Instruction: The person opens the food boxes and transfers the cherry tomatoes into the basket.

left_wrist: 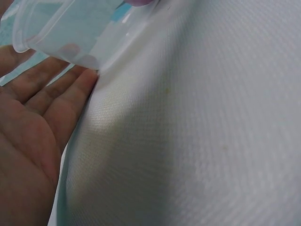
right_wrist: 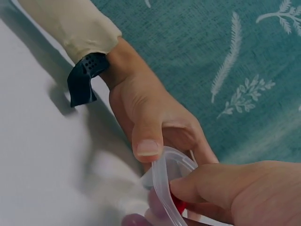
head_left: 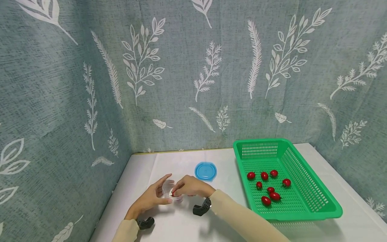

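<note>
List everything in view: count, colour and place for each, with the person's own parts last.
clear container: one, see-through plastic, on the table's left part, between both hands
tomato in the container: one, red, at the right hand's fingertips inside the rim
lid: one, blue, flat on the table behind the hands
basket: one, green, perforated, on the table's right part
tomatoes in the basket: eight, red, loose on its floor
table: one, white cloth cover
backdrop: grey-green cloth with white leaf print, behind and on both sides
wrist cameras: two, black, one at each wrist
left hand: fingers against the container's side
right hand: fingertips in the container, at the tomato
</note>
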Demonstrator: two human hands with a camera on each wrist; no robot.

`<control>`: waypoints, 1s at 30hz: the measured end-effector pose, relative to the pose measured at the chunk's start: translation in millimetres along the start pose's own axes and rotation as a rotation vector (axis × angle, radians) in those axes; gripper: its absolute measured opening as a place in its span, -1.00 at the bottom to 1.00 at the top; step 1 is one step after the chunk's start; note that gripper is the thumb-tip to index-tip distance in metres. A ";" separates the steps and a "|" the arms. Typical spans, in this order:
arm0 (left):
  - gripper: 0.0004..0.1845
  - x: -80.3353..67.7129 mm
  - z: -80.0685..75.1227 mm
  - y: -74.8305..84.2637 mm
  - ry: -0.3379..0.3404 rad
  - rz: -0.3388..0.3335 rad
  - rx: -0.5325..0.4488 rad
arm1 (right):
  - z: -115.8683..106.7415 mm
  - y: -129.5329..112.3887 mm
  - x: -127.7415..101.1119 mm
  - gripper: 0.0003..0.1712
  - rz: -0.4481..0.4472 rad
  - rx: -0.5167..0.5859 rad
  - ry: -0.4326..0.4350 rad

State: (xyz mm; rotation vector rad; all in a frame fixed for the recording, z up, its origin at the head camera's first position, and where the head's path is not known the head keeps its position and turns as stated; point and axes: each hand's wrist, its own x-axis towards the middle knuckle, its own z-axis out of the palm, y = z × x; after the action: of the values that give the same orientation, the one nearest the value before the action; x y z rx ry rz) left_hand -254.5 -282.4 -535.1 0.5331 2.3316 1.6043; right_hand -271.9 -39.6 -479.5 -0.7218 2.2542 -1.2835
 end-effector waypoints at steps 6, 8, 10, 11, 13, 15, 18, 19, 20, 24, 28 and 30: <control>0.14 -0.4 0.2 -0.1 -0.003 -0.004 -0.008 | -3.7 -3.3 -3.8 -0.84 -0.046 -0.056 -0.017; 0.14 -0.2 0.2 -0.5 -0.013 -0.001 -0.019 | -4.8 -4.6 -4.9 -0.86 -0.055 -0.070 0.002; 0.14 -0.2 0.0 -0.9 -0.021 0.003 -0.031 | -5.5 -5.3 -5.9 -0.89 -0.062 -0.078 0.021; 0.14 -0.2 -0.1 -1.0 -0.022 0.002 -0.037 | -5.8 -5.6 -6.3 -0.89 -0.064 -0.079 0.029; 0.14 -0.2 -0.2 -1.3 -0.026 0.010 -0.047 | -6.6 -6.1 -6.6 -0.90 -0.066 -0.088 0.037; 0.14 -0.4 -0.2 -1.1 -0.027 0.019 -0.054 | -7.0 -5.8 -6.3 -0.91 -0.069 -0.101 0.036; 0.14 -0.4 -0.2 0.1 -0.027 0.018 -0.056 | -7.5 -6.0 -5.7 -0.90 -0.074 -0.122 0.036; 0.14 -0.3 -0.1 0.6 -0.025 0.017 -0.051 | -7.6 -6.4 -5.8 -0.90 -0.076 -0.124 0.038; 0.14 -0.3 -0.1 0.8 -0.022 0.013 -0.044 | -7.6 -6.7 -5.8 -0.90 -0.079 -0.127 0.041; 0.13 -0.3 0.3 0.9 -0.013 0.008 -0.025 | -8.5 -8.7 -5.6 -0.91 -0.085 -0.137 0.067; 0.12 0.3 0.6 0.0 -0.005 0.003 -0.022 | -11.1 -12.5 -6.8 -0.92 -0.080 -0.141 0.095; 0.12 0.8 0.8 0.2 -0.001 -0.002 -0.018 | -12.9 -15.0 -8.2 -0.92 -0.079 -0.147 0.104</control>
State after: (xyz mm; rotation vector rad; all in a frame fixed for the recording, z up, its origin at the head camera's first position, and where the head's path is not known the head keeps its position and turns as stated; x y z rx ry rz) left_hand -254.8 -281.3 -535.2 0.5274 2.3142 1.6224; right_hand -270.1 -32.6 -459.3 -0.8210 2.4466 -1.2263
